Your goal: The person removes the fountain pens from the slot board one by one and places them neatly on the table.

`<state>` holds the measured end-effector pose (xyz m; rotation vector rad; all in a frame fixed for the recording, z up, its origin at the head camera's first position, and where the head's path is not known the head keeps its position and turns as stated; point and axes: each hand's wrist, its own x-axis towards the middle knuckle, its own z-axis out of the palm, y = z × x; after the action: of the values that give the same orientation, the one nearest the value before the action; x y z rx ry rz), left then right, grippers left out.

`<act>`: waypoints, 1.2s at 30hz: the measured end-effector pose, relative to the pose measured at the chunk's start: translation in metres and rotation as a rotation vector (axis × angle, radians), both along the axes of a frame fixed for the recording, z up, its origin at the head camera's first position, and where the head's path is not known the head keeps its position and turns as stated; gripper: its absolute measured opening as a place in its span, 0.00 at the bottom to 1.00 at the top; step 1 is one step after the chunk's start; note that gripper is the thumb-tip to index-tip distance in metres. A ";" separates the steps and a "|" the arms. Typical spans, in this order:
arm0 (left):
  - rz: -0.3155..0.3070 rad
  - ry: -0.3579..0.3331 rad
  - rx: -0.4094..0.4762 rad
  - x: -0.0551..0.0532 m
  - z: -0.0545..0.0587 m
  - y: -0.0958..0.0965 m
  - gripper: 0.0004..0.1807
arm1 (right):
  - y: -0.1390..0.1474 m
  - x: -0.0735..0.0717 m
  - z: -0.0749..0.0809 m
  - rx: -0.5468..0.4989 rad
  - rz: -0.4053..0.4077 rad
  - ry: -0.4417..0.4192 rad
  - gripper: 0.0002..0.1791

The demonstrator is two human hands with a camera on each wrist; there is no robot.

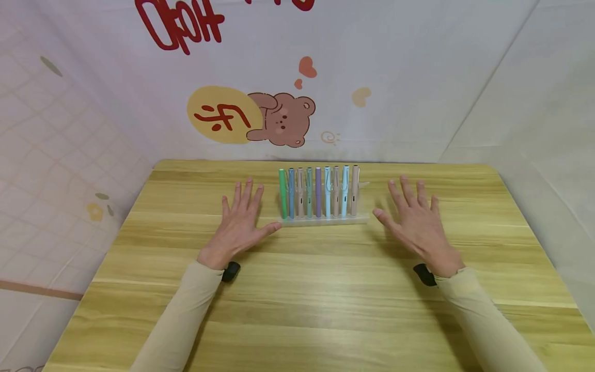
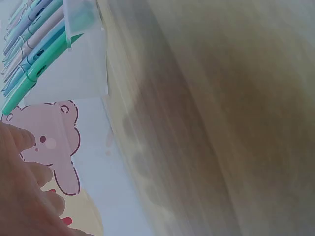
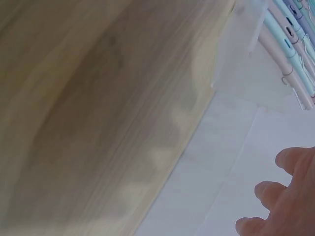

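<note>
Several capped pens stand upright in a row in a clear pen stand (image 1: 325,221) near the table's far edge. A green pen (image 1: 283,194) is at the left end, a purple pen (image 1: 318,194) near the middle, and a pale pinkish pen (image 1: 355,191) at the right end. My left hand (image 1: 239,222) is spread left of the stand, its thumb close to the stand's left corner. To the right, my right hand (image 1: 416,222) is spread as well, apart from the stand. Both hands hold nothing. Shadows of the fingers fall on the wood in the wrist views.
The wooden table (image 1: 316,305) reaches back to a white cloth backdrop (image 1: 400,62) printed with a bear (image 1: 283,121) and red lettering. Another pale cloth hangs at the left side. Each wrist wears a dark device.
</note>
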<state>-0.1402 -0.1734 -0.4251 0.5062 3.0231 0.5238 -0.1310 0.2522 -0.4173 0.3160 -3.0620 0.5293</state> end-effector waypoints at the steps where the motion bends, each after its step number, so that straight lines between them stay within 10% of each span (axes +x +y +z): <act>1: -0.001 -0.003 0.006 0.000 0.000 0.000 0.58 | -0.002 0.000 0.000 -0.005 0.003 0.003 0.48; 27: 0.014 -0.266 0.526 -0.009 0.004 0.004 0.39 | -0.034 -0.006 -0.005 -0.394 0.020 -0.070 0.44; 36: 0.023 -0.319 0.572 -0.012 -0.004 0.004 0.30 | -0.039 -0.012 -0.007 -0.522 -0.007 -0.089 0.39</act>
<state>-0.1519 -0.1689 -0.4294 0.3536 2.5490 1.3393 -0.1427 0.2130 -0.4244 0.2669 -2.8512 1.3280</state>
